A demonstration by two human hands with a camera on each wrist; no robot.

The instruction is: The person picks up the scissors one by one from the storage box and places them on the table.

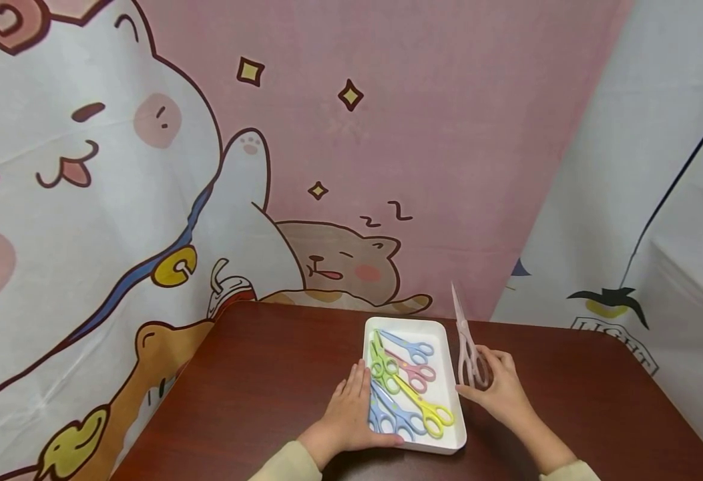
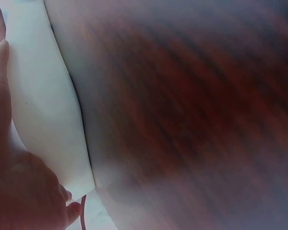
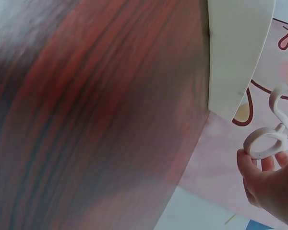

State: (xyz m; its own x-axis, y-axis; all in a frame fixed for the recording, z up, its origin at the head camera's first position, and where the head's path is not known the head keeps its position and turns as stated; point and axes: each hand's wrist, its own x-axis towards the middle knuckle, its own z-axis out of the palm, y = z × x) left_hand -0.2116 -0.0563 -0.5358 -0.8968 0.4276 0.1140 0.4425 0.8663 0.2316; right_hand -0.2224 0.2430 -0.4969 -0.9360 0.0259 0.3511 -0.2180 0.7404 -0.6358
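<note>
**One pale pair of scissors (image 1: 464,335) beside one tray (image 1: 448,384)**

The right hand (image 1: 503,393), fingers curled, grips that pair upright. The left hand (image 1: 349,417), fingers straight, touches the tray's left side. Inside: one yellow pair (image 1: 420,403), one pink pair (image 1: 410,367), at least one green pair (image 1: 378,345), at least two blue pairs (image 1: 407,345).

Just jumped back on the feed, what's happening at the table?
A person's right hand holds pale scissors to the right of a white tray. Their left hand rests against the tray's near left corner, fingers straight. Several blue, green, pink and yellow scissors lie inside the tray.
</note>
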